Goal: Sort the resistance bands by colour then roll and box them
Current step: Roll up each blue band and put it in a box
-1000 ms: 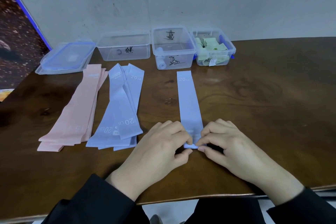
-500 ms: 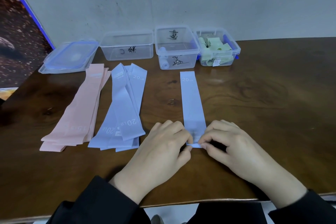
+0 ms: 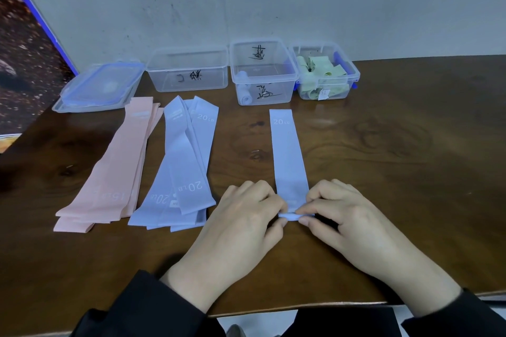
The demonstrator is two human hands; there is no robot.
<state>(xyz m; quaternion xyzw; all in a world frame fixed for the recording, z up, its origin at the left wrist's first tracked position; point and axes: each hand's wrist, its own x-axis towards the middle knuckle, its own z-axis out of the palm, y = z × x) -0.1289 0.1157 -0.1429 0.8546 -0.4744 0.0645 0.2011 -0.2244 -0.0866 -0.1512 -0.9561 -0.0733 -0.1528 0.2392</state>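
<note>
Head view: blue pile (image 3: 180, 169) beside pink pile (image 3: 109, 180); three boxes (image 3: 262, 74) behind.

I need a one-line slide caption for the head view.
Both hands, left hand and right hand, roll a blue band beside sorted piles.

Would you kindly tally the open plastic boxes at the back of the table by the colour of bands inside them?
Right box, green bands: 1
Middle box, blue roll: 1
Left box, no bands visible: 1
Total: 3 boxes
</note>
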